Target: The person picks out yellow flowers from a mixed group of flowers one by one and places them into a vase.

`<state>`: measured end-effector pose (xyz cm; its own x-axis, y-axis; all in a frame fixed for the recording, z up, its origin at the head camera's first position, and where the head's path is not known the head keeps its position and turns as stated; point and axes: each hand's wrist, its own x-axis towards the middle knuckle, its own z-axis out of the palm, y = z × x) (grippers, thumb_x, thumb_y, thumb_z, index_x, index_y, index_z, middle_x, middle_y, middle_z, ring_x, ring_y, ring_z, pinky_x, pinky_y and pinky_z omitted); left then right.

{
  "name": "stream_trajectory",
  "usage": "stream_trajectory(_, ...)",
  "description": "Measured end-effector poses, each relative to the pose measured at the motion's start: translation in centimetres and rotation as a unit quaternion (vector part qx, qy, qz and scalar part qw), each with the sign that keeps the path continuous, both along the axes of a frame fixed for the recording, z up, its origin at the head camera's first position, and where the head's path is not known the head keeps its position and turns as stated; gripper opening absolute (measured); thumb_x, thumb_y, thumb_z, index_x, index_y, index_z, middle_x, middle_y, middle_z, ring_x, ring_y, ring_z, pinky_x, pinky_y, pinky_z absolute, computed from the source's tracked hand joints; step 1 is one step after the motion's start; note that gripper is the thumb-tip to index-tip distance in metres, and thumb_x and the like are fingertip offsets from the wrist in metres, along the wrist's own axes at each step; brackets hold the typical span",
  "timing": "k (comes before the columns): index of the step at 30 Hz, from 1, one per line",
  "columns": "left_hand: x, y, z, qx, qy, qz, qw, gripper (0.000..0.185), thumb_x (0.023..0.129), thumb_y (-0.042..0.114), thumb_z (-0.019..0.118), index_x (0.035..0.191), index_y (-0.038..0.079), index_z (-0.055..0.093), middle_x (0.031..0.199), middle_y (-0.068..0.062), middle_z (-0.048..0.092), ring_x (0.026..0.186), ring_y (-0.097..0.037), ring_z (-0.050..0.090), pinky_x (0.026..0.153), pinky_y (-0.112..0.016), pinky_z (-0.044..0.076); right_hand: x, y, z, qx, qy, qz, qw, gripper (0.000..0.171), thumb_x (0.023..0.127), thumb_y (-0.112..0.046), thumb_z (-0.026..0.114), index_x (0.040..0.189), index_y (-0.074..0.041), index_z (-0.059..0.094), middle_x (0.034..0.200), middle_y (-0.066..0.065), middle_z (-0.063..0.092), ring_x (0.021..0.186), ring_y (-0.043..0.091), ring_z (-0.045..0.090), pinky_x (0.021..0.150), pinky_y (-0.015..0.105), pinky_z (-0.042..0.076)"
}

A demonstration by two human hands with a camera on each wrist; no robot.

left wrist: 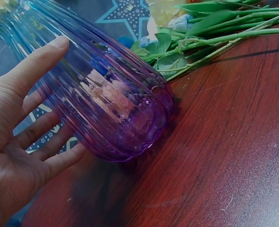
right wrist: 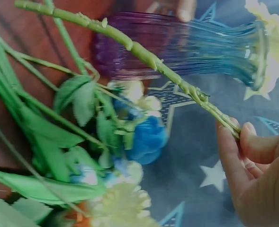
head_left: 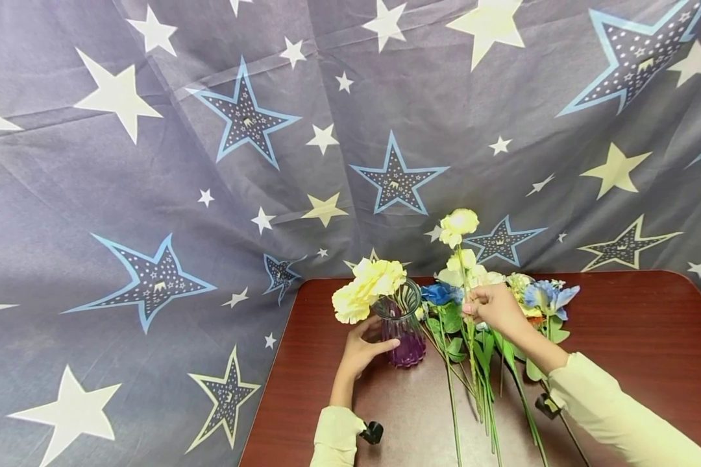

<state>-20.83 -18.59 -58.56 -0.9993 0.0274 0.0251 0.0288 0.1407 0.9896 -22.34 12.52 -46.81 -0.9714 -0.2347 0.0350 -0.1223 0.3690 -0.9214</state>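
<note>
Cupping vase [head_left: 405, 327] w/ open left hand [head_left: 359, 353], right hand [head_left: 493, 308] pinching stem [head_left: 470, 337] — upright

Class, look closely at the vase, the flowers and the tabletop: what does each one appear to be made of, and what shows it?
Vase: probably glass, glossy, ribbed, purple-to-blue tinted; you see through it and it glints.
Flowers: likely artificial, fabric petals on uniform bright green plastic-looking stems.
Tabletop: reddish-brown wood or wood-look laminate, smooth with grain streaks and fine scratches.

Ribbed purple-to-blue glass vase [head_left: 405, 331] stands upright holding yellow blooms; a cream-flowered green stem [head_left: 466, 305] is lifted beside it
</note>
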Motion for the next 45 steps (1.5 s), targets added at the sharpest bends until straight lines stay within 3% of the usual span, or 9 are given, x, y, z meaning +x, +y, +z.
stream_trajectory(8, 1.3, 0.4, 2.6, 0.003, 0.006, -0.006, 1.0, 0.065, 0.077, 0.008, 0.088, 0.135, -0.001, 0.062, 0.124, -0.029, 0.067, 0.12, -0.049, 0.062, 0.102, -0.062, 0.05, 0.0, -0.5, 2.7, -0.014, 0.057, -0.019, 0.998, 0.01, 0.091, 0.002, 0.072, 0.093, 0.012, 0.074, 0.083, 0.023, 0.076, 0.067, 0.017, 0.073, 0.063, 0.027, 0.062)
stream_trajectory(16, 1.3, 0.4, 2.4, -0.006, 0.012, -0.004, 0.9999, 0.065, 0.076, 0.01, 0.089, 0.135, -0.001, 0.062, 0.124, -0.028, 0.068, 0.12, -0.047, 0.063, 0.099, -0.056, 0.054, -0.1, -0.8, 5.3, -0.038, 0.078, -0.044, 0.995, 0.015, 0.091, 0.001, 0.072, 0.101, 0.013, 0.073, 0.088, 0.027, 0.075, 0.064, 0.014, 0.073, 0.061, 0.025, 0.061)
stream_trajectory(25, 1.3, 0.4, 2.6, 0.006, 0.007, -0.001, 1.0, 0.066, 0.076, 0.009, 0.089, 0.135, -0.001, 0.062, 0.124, -0.029, 0.067, 0.12, -0.05, 0.061, 0.103, -0.064, 0.048, -0.5, -0.8, 8.6, -0.07, 0.109, -0.057, 0.99, 0.018, 0.092, -0.003, 0.073, 0.1, 0.013, 0.073, 0.094, 0.031, 0.074, 0.066, 0.003, 0.073, 0.065, 0.025, 0.062)
stream_trajectory(29, 1.4, 0.4, 2.6, 0.005, 0.006, -0.001, 1.0, 0.066, 0.076, 0.009, 0.089, 0.135, 0.0, 0.062, 0.123, -0.029, 0.067, 0.12, -0.05, 0.061, 0.103, -0.064, 0.048, -0.8, -0.7, 9.8, -0.095, 0.122, -0.059, 0.986, 0.016, 0.094, -0.002, 0.071, 0.097, 0.014, 0.072, 0.086, 0.022, 0.077, 0.069, 0.001, 0.073, 0.066, 0.027, 0.063)
stream_trajectory(35, 1.4, 0.5, 2.6, 0.003, 0.0, -0.001, 1.0, 0.065, 0.076, 0.01, 0.089, 0.135, 0.001, 0.062, 0.123, -0.028, 0.068, 0.121, -0.049, 0.061, 0.103, -0.064, 0.048, -1.0, -0.1, 11.4, -0.121, 0.139, -0.075, 0.98, 0.02, 0.095, -0.005, 0.071, 0.099, 0.014, 0.071, 0.076, -0.009, 0.077, 0.07, 0.002, 0.073, 0.066, 0.023, 0.062)
stream_trajectory(39, 1.3, 0.4, 2.5, 0.001, 0.003, -0.001, 1.0, 0.065, 0.076, 0.011, 0.089, 0.135, 0.001, 0.063, 0.123, -0.028, 0.068, 0.12, -0.048, 0.062, 0.103, -0.063, 0.049, -1.2, 0.1, 12.5, -0.192, 0.144, -0.084, 0.967, 0.011, 0.093, 0.001, 0.071, 0.095, 0.011, 0.072, 0.073, -0.011, 0.076, 0.07, 0.004, 0.075, 0.066, 0.023, 0.062)
stream_trajectory(42, 1.3, 0.4, 2.4, 0.002, 0.006, -0.002, 1.0, 0.065, 0.076, 0.011, 0.089, 0.135, 0.001, 0.062, 0.123, -0.028, 0.068, 0.12, -0.048, 0.062, 0.103, -0.063, 0.049, -1.3, 0.1, 13.2, -0.272, 0.146, -0.085, 0.947, 0.002, 0.09, 0.007, 0.071, 0.091, 0.008, 0.073, 0.072, -0.006, 0.076, 0.069, 0.008, 0.076, 0.065, 0.024, 0.062)
stream_trajectory(45, 1.3, 0.4, 2.4, 0.006, 0.006, -0.004, 1.0, 0.065, 0.076, 0.01, 0.089, 0.135, 0.001, 0.062, 0.123, -0.028, 0.068, 0.121, -0.049, 0.062, 0.104, -0.063, 0.048, -1.5, 0.2, 13.6, -0.326, 0.162, -0.084, 0.927, 0.008, 0.088, 0.009, 0.073, 0.092, 0.015, 0.07, 0.072, -0.001, 0.077, 0.068, 0.01, 0.076, 0.064, 0.024, 0.062)
